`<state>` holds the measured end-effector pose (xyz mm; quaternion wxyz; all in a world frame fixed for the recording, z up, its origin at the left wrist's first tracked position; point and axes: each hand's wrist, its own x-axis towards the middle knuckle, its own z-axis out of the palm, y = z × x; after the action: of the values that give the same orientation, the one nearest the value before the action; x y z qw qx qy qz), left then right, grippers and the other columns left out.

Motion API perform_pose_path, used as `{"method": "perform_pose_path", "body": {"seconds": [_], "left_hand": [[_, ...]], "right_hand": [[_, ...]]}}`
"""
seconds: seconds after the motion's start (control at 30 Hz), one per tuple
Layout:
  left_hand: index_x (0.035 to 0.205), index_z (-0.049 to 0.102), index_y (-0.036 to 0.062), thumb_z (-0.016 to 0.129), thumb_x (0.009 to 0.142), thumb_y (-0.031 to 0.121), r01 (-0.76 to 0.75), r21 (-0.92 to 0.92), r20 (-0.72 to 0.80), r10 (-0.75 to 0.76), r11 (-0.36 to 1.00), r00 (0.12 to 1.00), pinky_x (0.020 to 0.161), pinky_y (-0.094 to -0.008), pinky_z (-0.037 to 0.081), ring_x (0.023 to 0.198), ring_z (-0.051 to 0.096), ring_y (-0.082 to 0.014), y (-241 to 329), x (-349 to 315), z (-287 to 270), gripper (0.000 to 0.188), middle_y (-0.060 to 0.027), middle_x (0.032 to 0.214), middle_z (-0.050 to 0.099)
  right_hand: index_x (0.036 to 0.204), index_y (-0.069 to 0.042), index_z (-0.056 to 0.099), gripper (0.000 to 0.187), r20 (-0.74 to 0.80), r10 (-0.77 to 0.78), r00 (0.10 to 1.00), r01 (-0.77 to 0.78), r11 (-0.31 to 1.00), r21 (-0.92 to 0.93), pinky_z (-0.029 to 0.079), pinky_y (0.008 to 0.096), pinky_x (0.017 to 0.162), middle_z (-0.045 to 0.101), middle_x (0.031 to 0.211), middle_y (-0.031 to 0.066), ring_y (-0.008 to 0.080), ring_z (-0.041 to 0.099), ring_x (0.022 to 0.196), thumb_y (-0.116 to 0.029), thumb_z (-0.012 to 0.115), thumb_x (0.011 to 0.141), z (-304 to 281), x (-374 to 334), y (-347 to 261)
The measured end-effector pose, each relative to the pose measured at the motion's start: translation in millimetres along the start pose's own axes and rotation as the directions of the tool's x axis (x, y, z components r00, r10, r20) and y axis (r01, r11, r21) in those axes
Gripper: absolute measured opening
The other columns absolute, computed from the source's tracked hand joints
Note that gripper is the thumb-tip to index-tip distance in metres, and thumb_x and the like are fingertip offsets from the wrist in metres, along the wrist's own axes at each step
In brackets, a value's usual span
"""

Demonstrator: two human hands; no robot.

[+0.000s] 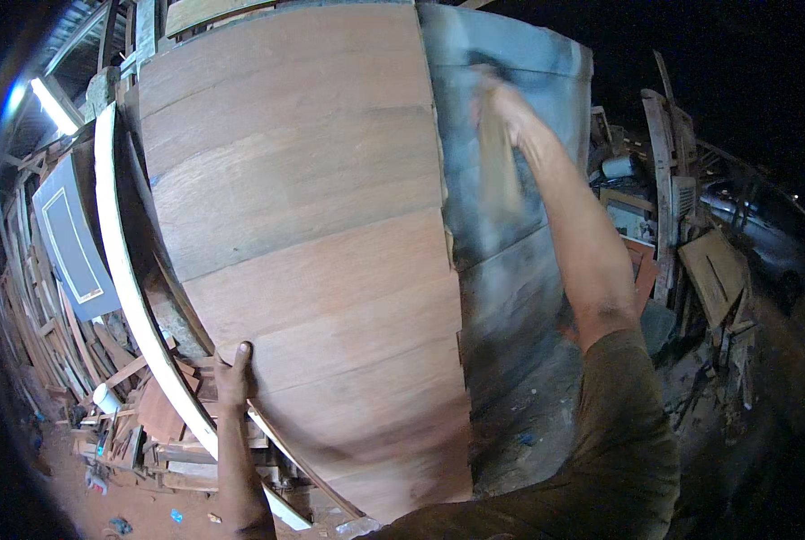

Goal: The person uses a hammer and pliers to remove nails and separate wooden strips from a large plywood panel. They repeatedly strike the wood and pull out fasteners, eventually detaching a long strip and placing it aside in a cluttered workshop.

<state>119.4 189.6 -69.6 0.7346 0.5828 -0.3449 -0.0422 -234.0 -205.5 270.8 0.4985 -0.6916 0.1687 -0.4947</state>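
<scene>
A tall wooden panel made up of pale brown boards stands in front of me. My left hand is closed round its lower left edge, with the thumb up along the front and the fingers hidden behind. My right hand is raised high at the right, closed on a tan rag that hangs down and is blurred by motion. Behind that rag is a blue-grey panel with dark smudges, adjoining the wooden one's ragged right edge. I cannot tell whether the rag touches it.
A long curved-looking white strip and a grey door panel stand at the left. Below lie scrap boards and a white bucket. A lit tube lamp hangs upper left. More timber leans at the right.
</scene>
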Motion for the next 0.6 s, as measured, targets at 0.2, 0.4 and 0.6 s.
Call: {"method": "perform_pose_path", "body": {"seconds": [0.2,0.4,0.6], "left_hand": [[0.13,0.053,-0.002,0.071,0.093,0.021,-0.027,-0.061,0.04,0.03,0.998,0.999,0.095,-0.0321,0.047,0.105,0.06,-0.0189,13.7,-7.8,-10.6,0.047,-0.0095,0.119,0.064],[0.129,0.053,-0.0015,0.074,0.09,0.022,0.014,0.003,0.033,-0.014,1.0,0.999,0.097,-0.0334,0.046,0.107,0.06,-0.0198,6.9,-3.3,-3.8,0.05,-0.0097,0.118,0.064],[0.126,0.054,-0.0021,0.075,0.089,0.021,0.013,-0.01,0.039,-0.013,1.0,0.999,0.095,-0.0332,0.048,0.105,0.061,-0.0208,8.1,0.1,-28.7,0.048,-0.0115,0.116,0.065]], "right_hand": [[0.104,-0.004,0.051,0.036,0.068,0.133,0.989,-0.135,0.991,0.016,0.05,0.0325,0.052,0.054,0.073,0.0047,0.017,0.054,0.058,-0.039,0.042,0.105,-1.6,-19.1,33.7],[0.101,-0.005,0.051,0.042,-0.329,0.213,0.92,-0.08,0.923,0.376,0.049,0.033,0.052,0.053,0.073,0.0049,0.0175,0.053,0.058,-0.045,0.04,0.105,-30.9,5.4,37.2],[0.104,-0.006,0.053,0.04,0.194,0.266,0.944,-0.27,0.963,-0.004,0.049,0.0337,0.052,0.053,0.076,0.0057,0.0173,0.053,0.059,-0.044,0.042,0.104,13.7,-35.7,46.8]]}}
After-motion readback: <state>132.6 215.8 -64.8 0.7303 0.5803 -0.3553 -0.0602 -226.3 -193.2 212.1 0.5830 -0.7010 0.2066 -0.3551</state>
